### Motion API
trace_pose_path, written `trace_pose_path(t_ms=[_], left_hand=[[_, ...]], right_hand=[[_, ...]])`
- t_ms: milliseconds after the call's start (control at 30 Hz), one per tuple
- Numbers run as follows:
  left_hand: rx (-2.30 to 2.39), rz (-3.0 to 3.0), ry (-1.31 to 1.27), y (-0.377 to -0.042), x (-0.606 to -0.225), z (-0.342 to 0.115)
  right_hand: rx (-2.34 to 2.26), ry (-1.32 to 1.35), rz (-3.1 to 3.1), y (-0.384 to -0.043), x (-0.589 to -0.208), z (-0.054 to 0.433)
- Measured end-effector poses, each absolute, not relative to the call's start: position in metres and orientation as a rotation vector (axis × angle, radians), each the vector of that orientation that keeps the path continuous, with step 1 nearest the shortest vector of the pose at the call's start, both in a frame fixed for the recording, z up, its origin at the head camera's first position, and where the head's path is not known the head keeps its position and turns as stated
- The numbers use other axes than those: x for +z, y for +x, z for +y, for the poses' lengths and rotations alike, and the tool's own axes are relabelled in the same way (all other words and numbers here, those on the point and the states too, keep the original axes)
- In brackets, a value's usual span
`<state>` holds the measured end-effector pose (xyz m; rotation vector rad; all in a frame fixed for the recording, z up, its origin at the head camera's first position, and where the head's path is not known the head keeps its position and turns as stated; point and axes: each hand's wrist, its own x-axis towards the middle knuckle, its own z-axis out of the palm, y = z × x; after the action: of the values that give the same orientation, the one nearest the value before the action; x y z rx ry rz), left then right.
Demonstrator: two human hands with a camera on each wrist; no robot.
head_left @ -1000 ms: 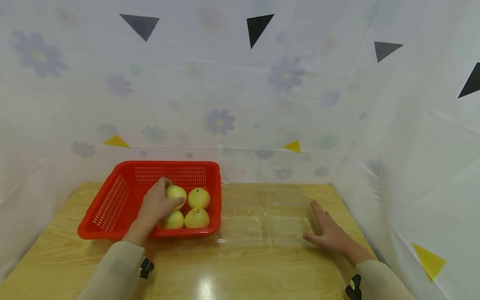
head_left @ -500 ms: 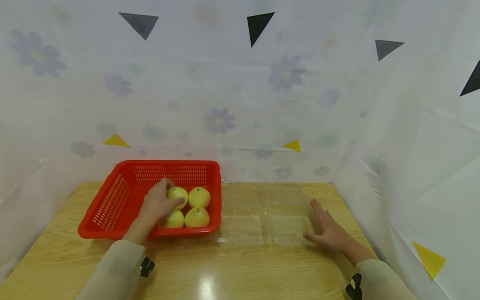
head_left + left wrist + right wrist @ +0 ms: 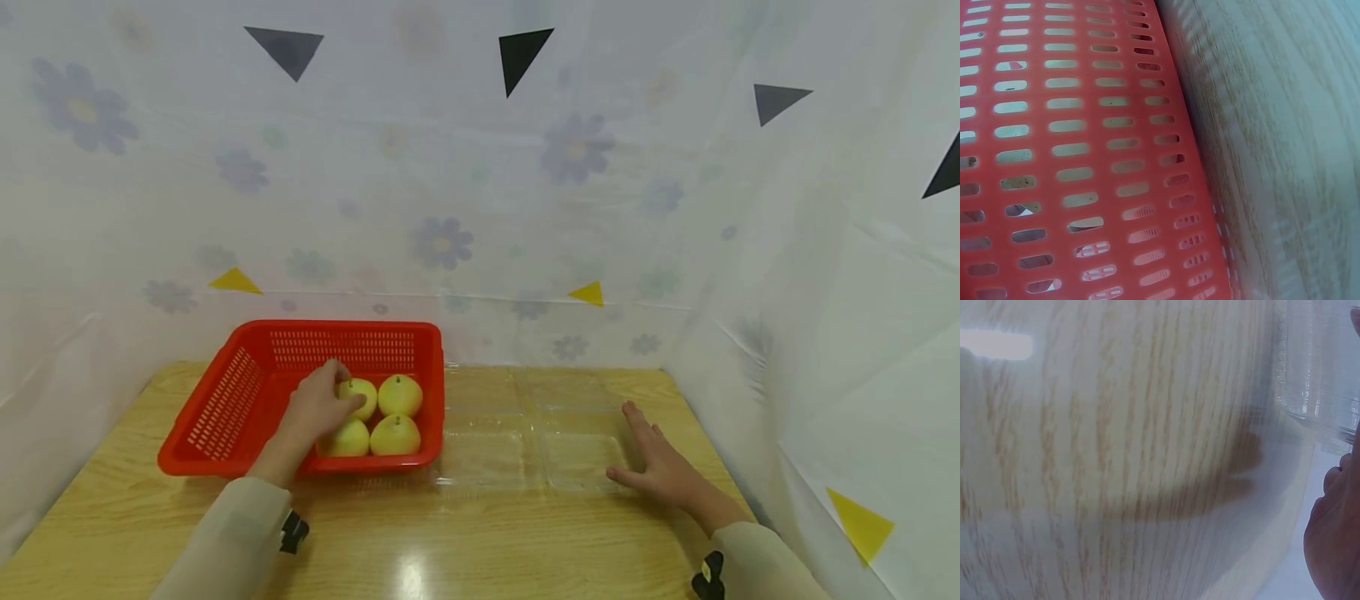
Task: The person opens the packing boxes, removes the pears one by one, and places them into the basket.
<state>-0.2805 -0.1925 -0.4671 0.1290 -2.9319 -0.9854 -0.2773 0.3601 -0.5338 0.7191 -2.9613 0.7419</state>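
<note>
My left hand (image 3: 318, 408) reaches into the red plastic basket (image 3: 191, 454), with fingers and thumb curled about a round yellow pear (image 3: 361, 396) at the back. Beside that pear sits another pear (image 3: 400, 395). Two more lie in front, a right front pear (image 3: 395, 436) and a left front pear (image 3: 348, 439) partly covered by the left hand. To the right, a clear plastic box (image 3: 491, 458) lies on the table. My right hand (image 3: 660, 468) rests at its right edge, fingers straight and thumb spread. In the left wrist view, the slotted basket wall (image 3: 1041, 140) hides the fingers.
The wooden table (image 3: 450, 550) carries the basket on the left and the plastic box close against its right side. Behind stands a flower-patterned sheet (image 3: 480, 192), and a white sheet (image 3: 847, 350) borders the right side.
The pear at my left hand has shifted slightly right and down, closer to its neighbours. The left hand has barely moved. My right hand stays at the box's right edge.
</note>
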Motion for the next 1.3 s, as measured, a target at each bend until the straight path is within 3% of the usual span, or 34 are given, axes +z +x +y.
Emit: trace_pose_path(t_ms=[633,1300], left_hand=[[-1.078,-2.869,0.105,-0.271,-0.459,-0.200],[-0.743,-2.662,-0.263,-0.201,-0.422,-0.167]], right_hand=[[0.795,0.716,-2.972,-0.282,-0.534,0.358],[1.060,0.633,-2.972,-0.285,-0.533,0.370]])
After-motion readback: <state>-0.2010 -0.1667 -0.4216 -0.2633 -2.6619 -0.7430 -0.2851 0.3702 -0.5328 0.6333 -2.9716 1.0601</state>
